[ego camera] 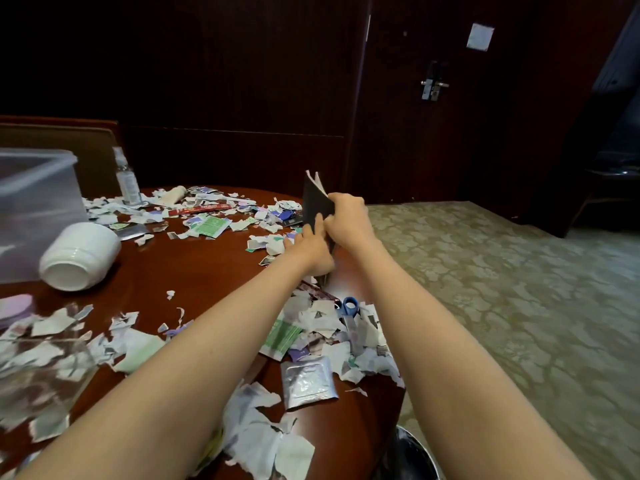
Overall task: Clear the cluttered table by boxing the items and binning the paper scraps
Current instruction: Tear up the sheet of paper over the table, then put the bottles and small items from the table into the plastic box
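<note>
A black-covered booklet [314, 202] with white pages stands upright near the far right edge of the round brown table [194, 271]. My right hand [348, 220] grips its upper right edge. My left hand [313, 249] holds its lower part from the left. Torn paper scraps [322, 323] lie across the table, thickest near me and along the far side. A clear plastic box [38, 202] stands at the far left. A silver foil packet [306, 382] lies near the front right edge.
A white jar [81, 254] lies on its side by the box. A clear bottle [126, 178] stands behind it. Blue-handled scissors [349, 306], a red tube [204, 209] and green sachets [211, 225] sit among scraps. A metal bin rim [415, 448] shows below the table's right edge.
</note>
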Demonstrator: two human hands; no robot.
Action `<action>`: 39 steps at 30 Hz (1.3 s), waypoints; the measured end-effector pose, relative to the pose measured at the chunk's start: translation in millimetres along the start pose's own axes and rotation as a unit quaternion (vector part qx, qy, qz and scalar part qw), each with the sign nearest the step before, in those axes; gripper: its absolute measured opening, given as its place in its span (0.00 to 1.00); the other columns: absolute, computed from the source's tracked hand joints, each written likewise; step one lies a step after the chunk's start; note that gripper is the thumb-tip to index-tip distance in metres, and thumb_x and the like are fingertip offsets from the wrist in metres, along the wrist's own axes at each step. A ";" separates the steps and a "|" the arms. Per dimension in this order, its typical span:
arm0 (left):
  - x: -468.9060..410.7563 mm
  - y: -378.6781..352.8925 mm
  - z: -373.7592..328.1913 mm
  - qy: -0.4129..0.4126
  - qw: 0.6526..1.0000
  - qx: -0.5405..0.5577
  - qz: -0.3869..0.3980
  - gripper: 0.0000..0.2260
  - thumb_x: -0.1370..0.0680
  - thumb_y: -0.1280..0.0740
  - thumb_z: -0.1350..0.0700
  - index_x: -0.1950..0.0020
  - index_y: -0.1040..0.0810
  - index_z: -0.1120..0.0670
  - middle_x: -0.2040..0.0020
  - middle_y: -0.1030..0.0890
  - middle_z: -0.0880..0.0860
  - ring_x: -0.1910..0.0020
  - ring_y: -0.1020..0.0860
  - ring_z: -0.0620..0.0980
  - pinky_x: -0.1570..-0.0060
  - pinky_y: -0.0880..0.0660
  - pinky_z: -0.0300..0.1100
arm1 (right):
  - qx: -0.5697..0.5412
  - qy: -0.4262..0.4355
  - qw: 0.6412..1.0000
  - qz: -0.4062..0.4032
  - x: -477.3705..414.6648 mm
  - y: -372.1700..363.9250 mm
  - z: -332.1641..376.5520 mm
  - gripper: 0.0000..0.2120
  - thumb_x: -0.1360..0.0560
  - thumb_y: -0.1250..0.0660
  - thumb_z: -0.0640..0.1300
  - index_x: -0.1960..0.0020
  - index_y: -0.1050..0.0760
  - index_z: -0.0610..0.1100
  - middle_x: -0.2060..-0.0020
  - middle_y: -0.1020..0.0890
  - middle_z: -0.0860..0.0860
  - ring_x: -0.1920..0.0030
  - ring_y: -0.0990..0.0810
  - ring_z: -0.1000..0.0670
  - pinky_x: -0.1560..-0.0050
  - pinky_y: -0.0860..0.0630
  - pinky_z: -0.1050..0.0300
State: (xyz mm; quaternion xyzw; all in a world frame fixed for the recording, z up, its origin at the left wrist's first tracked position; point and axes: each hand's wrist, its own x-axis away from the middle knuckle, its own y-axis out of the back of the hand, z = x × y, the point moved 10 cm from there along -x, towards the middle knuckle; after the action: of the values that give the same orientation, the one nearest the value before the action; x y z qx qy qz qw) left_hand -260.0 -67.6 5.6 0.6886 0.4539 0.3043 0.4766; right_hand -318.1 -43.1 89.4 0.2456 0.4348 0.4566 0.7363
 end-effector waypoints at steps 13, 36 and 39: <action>0.4 -48.2 -53.0 -0.081 0.990 -0.076 0.086 0.33 0.22 0.38 0.48 0.23 0.52 0.51 0.26 0.41 0.59 0.28 0.38 0.60 0.30 0.40 0.54 | -0.193 -0.251 0.946 -0.071 27.0 34.6 -125.9 0.16 0.28 0.41 0.29 0.44 0.23 0.37 0.49 0.20 0.39 0.51 0.19 0.38 0.57 0.19 0.44; -12.9 -43.1 -25.4 -0.031 0.993 -0.077 0.087 0.25 0.21 0.43 0.43 0.26 0.40 0.51 0.30 0.35 0.58 0.35 0.30 0.58 0.38 0.30 0.50 | 0.236 -0.239 0.940 0.061 21.2 -15.1 -137.6 0.17 0.25 0.36 0.45 0.37 0.28 0.42 0.32 0.36 0.41 0.31 0.39 0.41 0.34 0.38 0.46; -10.3 -21.9 -11.6 -0.002 0.994 -0.073 0.081 0.21 0.21 0.42 0.49 0.29 0.34 0.55 0.33 0.29 0.58 0.37 0.28 0.57 0.39 0.29 0.49 | 0.232 -0.194 0.951 0.064 13.3 -17.5 -111.3 0.18 0.24 0.38 0.42 0.35 0.30 0.40 0.33 0.35 0.41 0.32 0.38 0.41 0.34 0.38 0.48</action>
State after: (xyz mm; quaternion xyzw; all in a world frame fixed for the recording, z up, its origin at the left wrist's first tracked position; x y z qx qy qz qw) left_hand -281.4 -69.7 -10.5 0.6872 0.3723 0.3727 0.5002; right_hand -403.5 -43.4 14.8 0.5209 0.3606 0.3332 0.6983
